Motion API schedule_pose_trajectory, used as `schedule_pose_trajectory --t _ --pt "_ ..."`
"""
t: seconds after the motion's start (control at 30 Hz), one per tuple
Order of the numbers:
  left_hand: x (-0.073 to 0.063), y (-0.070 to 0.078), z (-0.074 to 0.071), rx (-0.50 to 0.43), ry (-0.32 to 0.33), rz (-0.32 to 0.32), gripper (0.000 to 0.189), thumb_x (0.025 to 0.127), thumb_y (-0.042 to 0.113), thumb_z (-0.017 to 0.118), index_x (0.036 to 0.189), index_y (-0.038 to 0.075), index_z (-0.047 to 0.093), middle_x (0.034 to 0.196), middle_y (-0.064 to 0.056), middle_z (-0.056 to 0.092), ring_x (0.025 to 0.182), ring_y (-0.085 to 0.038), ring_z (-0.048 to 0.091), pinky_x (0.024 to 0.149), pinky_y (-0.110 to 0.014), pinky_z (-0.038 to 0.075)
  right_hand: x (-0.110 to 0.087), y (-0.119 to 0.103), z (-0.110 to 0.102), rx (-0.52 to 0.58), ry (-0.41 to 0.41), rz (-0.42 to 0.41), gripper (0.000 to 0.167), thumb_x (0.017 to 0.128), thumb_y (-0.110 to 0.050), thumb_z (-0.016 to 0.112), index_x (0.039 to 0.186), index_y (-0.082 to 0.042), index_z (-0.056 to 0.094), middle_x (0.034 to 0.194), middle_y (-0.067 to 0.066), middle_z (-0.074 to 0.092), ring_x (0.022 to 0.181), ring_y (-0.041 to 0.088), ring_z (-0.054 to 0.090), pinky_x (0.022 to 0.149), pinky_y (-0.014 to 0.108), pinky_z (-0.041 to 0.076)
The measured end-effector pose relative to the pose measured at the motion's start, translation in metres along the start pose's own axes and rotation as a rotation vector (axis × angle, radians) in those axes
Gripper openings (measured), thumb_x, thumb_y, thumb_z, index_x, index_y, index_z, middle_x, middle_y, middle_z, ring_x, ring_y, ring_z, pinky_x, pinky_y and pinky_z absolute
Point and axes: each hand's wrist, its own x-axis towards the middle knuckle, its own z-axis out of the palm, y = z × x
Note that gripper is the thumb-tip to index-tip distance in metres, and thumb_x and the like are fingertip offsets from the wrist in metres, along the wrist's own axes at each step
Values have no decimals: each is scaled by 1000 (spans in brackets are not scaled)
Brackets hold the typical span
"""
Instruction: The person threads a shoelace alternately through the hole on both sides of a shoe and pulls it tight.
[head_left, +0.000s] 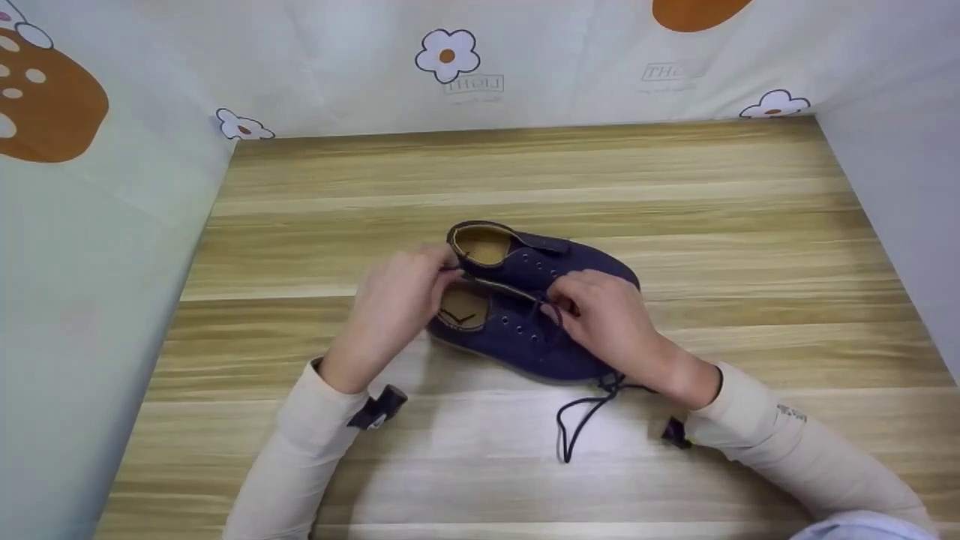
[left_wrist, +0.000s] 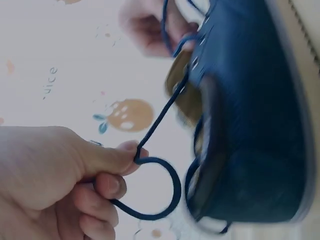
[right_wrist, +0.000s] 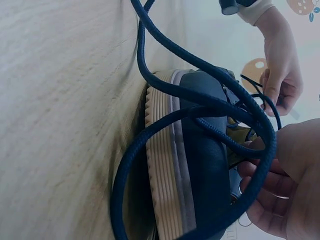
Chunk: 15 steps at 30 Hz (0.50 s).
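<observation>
Two dark blue lace-up shoes lie side by side on the table, the far shoe (head_left: pixel 600 259) and the near shoe (head_left: pixel 510 352), their openings to the left. My left hand (head_left: pixel 401 300) is by the openings. Its thumb and forefinger pinch a blue shoelace (left_wrist: pixel 161 117), which runs taut to an eyelet and makes a small loop below the fingers. My right hand (head_left: pixel 607 319) bends over the near shoe's lacing, its fingers curled at the tan-lined tongue (right_wrist: pixel 237 137). Slack lace (right_wrist: pixel 200 65) loops across the toe beside it. The right fingertips are partly hidden.
A long lace loop (head_left: pixel 566 431) trails onto the wood-grain table (head_left: pixel 465 480) in front of the near shoe. Pale patterned cloth (head_left: pixel 360 75) walls the table at the back and both sides. Small dark cameras (head_left: pixel 379 407) sit at the wrists.
</observation>
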Motion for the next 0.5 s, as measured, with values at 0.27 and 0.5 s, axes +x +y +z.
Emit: schedule_pose_trajectory --t 0.27,0.5 --pt "-9 -14 -28 72 197 -126 11 94 16 64 99 7 68 94 -8 63 81 -29 65 66 -44 54 0 -1 0 18 -17 20 8 83 -15 76 82 -18 69 71 -6 65 65 12 58 62 30 48" --pt "-13 -12 -30 -13 258 -156 12 98 15 58 102 6 63 89 -9 72 73 -33 68 58 -46 51 -2 0 2 43 -6 -3 10 85 -15 76 84 -19 68 73 -7 65 65 9 59 60 26 48"
